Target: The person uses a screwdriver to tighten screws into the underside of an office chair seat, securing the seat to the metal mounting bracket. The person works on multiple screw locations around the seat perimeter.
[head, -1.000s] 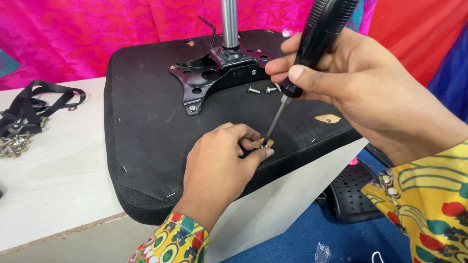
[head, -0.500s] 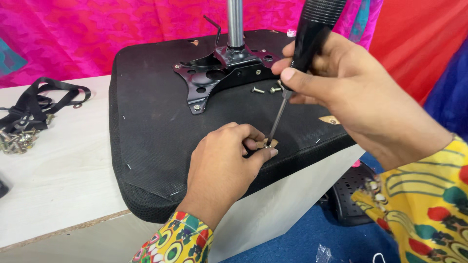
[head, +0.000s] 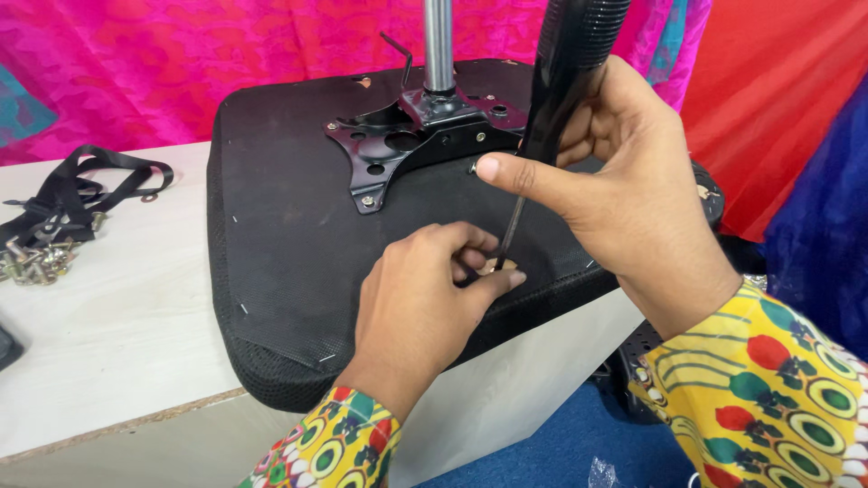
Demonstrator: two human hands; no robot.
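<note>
Change since earlier frame: right hand point(head: 624, 190) has shifted a little toward the left hand point(head: 425, 303), its forefinger now stretched out straight along the tool; the left hand stays pinched at the same spot.
Head view, tool: long black-handled screwdriver with a thin dark steel shaft point(head: 542, 136), standing nearly upright, tilted slightly, its tip down between the left hand's fingertips.
Head view, right hand: closed around the ribbed handle from the side, thumb behind, wrist raised, yellow patterned sleeve trailing below and to the right of it.
Head view, left hand: palm down, knuckles up, thumb and forefinger closed on a small brass-coloured fastener point(head: 495, 266) at the tip; whether it is a screw or a washer I cannot tell.
Head view, work surface: upturned black fabric-covered seat cushion point(head: 280, 262) under both hands, lying on a pale wooden tabletop point(head: 117, 307).
Beyond the hands: black steel mounting plate point(head: 407, 145) with a grey metal column rising from it, just past the right hand's fingers.
Far left of the left hand: black webbing strap point(head: 81, 181) and a heap of loose metal bolts point(head: 36, 262).
Doing it well: in my judgement, keep the shaft square to the fastener, press down firmly, and let the left fingers only steady it until the thread bites.
</note>
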